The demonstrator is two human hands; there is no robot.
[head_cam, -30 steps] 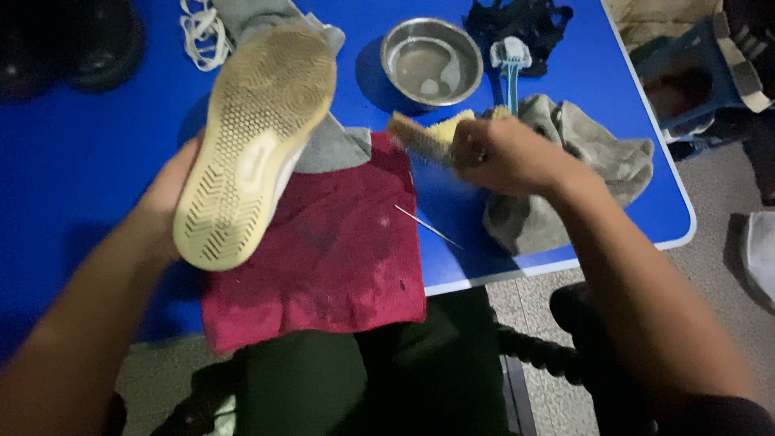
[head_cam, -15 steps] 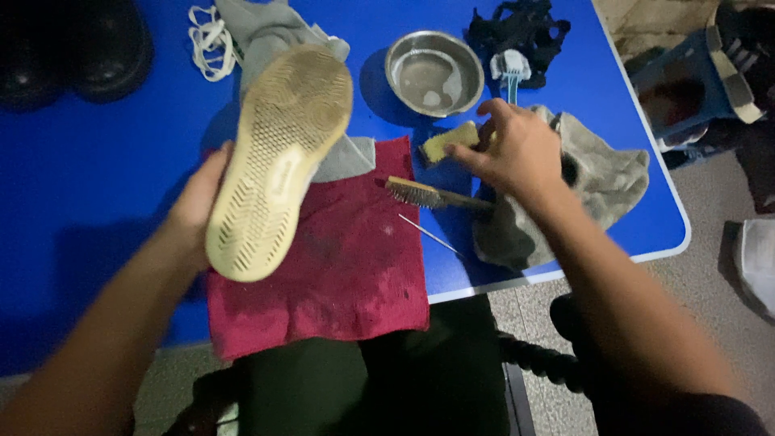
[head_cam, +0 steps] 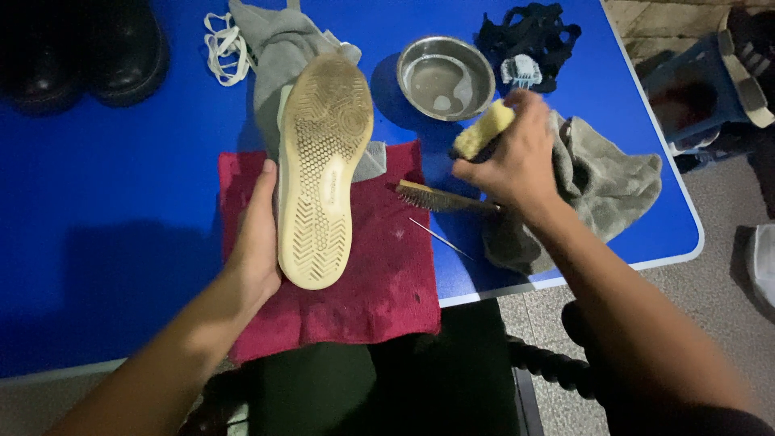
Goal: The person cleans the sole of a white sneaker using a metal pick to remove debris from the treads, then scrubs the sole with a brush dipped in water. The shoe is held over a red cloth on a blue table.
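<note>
The blue table (head_cam: 121, 242) has open room at the left. The left hand (head_cam: 257, 234) grips the shoe (head_cam: 323, 169) sole-up. The right hand (head_cam: 517, 157) is closed around a yellow sponge (head_cam: 483, 129) near the bowl (head_cam: 446, 78).

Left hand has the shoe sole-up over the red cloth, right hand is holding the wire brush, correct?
Not quite. In the head view the right hand holds a yellow sponge; the wire brush lies on the table beside the red cloth. The left hand does hold the shoe sole-up.

Black boots (head_cam: 81, 48) cut off at top edge, sponge (head_cam: 482, 129) partly hidden by right hand (head_cam: 517, 161)
</note>
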